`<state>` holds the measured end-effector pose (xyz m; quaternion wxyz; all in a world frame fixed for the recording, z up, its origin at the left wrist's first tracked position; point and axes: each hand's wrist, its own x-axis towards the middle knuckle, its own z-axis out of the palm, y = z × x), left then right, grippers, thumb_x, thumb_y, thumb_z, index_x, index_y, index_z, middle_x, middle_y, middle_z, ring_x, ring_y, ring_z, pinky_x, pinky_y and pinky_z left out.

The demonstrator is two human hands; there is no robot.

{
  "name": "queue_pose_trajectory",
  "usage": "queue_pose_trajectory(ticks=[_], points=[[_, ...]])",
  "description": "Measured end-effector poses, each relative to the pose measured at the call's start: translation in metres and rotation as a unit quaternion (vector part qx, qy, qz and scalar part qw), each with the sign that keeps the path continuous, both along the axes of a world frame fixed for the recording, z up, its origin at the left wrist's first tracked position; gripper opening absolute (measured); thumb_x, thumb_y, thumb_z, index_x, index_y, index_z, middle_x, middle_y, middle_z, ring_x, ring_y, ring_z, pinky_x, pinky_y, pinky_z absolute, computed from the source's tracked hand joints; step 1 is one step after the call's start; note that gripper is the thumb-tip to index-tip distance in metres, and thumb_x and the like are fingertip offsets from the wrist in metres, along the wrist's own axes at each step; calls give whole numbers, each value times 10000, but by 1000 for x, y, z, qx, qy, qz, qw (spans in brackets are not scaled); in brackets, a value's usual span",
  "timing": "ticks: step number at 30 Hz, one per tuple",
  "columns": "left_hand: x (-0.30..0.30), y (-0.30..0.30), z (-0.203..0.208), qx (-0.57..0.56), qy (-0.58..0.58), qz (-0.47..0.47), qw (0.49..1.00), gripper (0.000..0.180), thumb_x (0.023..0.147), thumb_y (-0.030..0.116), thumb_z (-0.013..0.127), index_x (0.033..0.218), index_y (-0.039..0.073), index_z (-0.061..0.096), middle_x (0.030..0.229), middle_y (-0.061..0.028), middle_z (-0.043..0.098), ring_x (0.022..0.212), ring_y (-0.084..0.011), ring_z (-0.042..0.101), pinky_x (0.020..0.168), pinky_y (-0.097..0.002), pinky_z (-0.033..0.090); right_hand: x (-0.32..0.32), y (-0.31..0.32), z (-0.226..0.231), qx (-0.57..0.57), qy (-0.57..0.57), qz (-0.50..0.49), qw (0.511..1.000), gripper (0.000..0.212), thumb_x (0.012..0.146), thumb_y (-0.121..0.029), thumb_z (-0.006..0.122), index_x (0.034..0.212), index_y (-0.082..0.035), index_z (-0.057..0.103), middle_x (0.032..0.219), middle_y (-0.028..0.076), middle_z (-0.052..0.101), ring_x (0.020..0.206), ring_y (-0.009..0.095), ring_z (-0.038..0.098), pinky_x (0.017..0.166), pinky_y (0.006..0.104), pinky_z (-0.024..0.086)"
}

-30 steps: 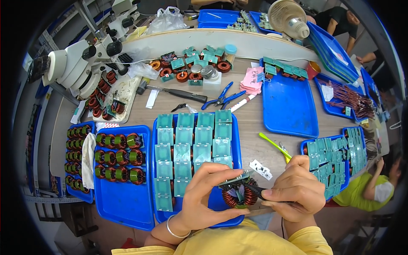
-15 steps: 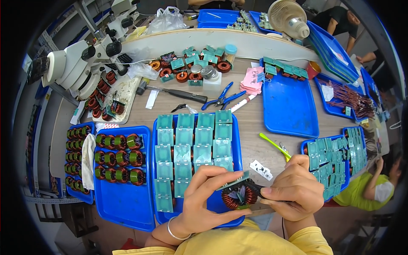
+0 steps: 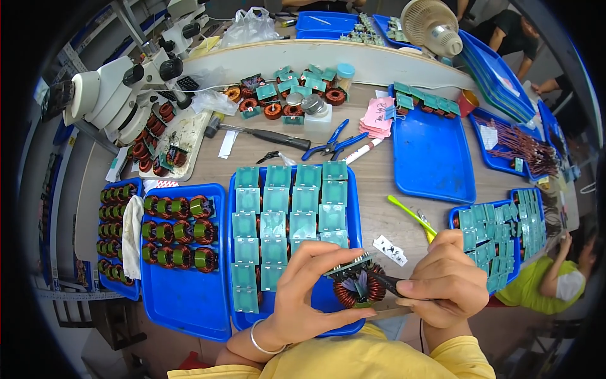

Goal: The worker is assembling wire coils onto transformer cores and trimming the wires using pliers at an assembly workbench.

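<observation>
My left hand is closed round a toroidal coil of copper-coloured wire, thumb below and fingers above. A green circuit board sits on the coil's upper side, tilted with its edge pins showing. In my right hand is a slim black tool, pinched between thumb and fingers. Its front end meets the coil's right side; the tip's exact shape cannot be made out. Under my left hand lies a blue tray filled with rows of green-boarded coils.
Further left, a blue tray holds bare-topped coils. Blue-handled pliers, a hammer and a yellow-green stick lie beyond my hands. Another tray stands back right. A microscope rises at far left.
The coil has tipped in my left hand, so the board's pinned edge now shows more. My right hand and the black tool have shifted slightly right.
</observation>
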<state>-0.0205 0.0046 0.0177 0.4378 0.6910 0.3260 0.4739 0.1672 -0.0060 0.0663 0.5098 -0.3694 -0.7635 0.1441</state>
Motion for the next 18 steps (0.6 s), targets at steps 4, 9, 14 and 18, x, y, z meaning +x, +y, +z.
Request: queue_pose_trajectory(ticks=[4,9,14,18], points=[[0,-1,-1,-8,-13,-7,1000,696,490,164,878,1078,-33,563,1025,-109,472,957,-204,495,838,-309,436,-2,0,-1,-3,-5,-28,1000,183,605,-160,781,657,-71,630,527,-1,549,487,134,498,609,297,316],[-2,-2,-1,-8,-13,-7,1000,692,493,162,877,1077,-28,559,1032,-116,482,965,-210,506,842,-320,456,-3,1,-1,1,-13,-29,1000,177,615,-163,777,659,-71,632,528,-2,551,488,132,498,609,298,317],[-1,-2,-1,6,-6,0,1000,690,490,149,874,1081,-25,564,1028,-119,483,957,-211,507,837,-317,456,-3,0,-1,-5,-9,-27,1000,170,630,-173,772,663,-76,637,529,-4,552,488,131,500,610,298,319],[-1,-1,0,18,4,3,1000,688,487,144,874,1079,-25,568,1028,-117,482,946,-210,509,828,-314,452,-3,0,-1,1,-20,-33,999,169,633,-189,769,661,-82,641,530,-10,552,487,128,500,606,298,318]])
